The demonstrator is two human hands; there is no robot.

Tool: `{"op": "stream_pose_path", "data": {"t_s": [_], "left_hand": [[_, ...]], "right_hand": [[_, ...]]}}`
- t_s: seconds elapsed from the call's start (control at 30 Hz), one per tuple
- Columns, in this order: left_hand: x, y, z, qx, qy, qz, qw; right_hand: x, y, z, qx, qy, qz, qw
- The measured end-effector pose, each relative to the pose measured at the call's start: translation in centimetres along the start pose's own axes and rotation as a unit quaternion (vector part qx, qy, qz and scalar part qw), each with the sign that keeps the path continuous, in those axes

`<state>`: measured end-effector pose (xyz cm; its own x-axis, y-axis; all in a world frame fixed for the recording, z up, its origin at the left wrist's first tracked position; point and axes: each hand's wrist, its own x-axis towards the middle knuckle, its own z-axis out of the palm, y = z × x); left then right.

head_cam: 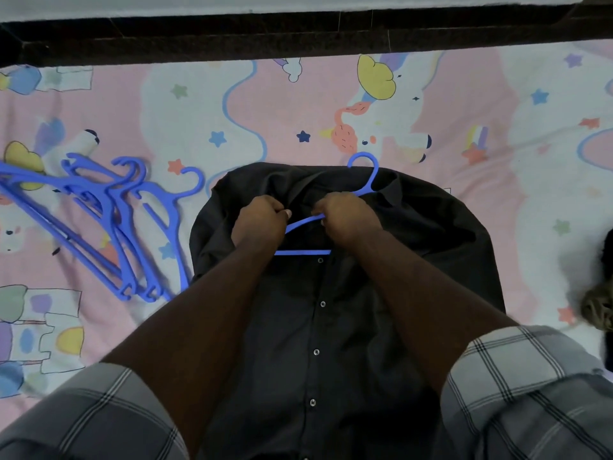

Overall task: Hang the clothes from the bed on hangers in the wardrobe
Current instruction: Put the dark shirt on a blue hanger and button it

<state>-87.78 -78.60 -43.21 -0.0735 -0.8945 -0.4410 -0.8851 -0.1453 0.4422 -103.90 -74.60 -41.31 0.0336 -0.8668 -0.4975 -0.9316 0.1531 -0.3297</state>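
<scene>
Pink cartoon-print bed sheet (139,104) fills the view; a dark headboard ledge (199,38) runs along its far edge. Left of the black shirt (331,327), spare blue hangers (109,224) lie piled, partly cut off by the frame edge. The left hand (262,220) grips shirt fabric near the collar. The right hand (348,217) has fingers clamped on the blue hanger (365,174), its shoulders mostly hidden inside the shirt. Right of the shirt, dark items (602,293) are cut off and unidentifiable.

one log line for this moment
step: fitting hanger into black shirt | left hand: grips collar | right hand: grips hanger | on bed
</scene>
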Motion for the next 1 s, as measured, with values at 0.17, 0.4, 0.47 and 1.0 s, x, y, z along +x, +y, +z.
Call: {"op": "stream_pose_path", "data": {"t_s": [0.17,0.4,0.47,1.0], "left_hand": [[0.0,-0.2,-1.8,0.023,0.031,0.007,0.999],[-1.1,0.7,-6.1,-0.018,0.108,0.067,0.992],[-1.5,1.7,-7.0,-0.031,0.124,0.070,0.989],[-7.9,1.1,1.5,-0.433,-0.031,-0.117,0.893]], "right_hand": [[-1.0,1.1,-1.5,-0.054,0.070,-0.027,0.996],[-2.0,1.9,-3.2,-0.085,0.094,-0.008,0.992],[-1.9,1.7,-3.1,-0.077,0.096,-0.012,0.992],[-10.0,1.9,6.2,0.444,0.184,0.311,0.820]]}}
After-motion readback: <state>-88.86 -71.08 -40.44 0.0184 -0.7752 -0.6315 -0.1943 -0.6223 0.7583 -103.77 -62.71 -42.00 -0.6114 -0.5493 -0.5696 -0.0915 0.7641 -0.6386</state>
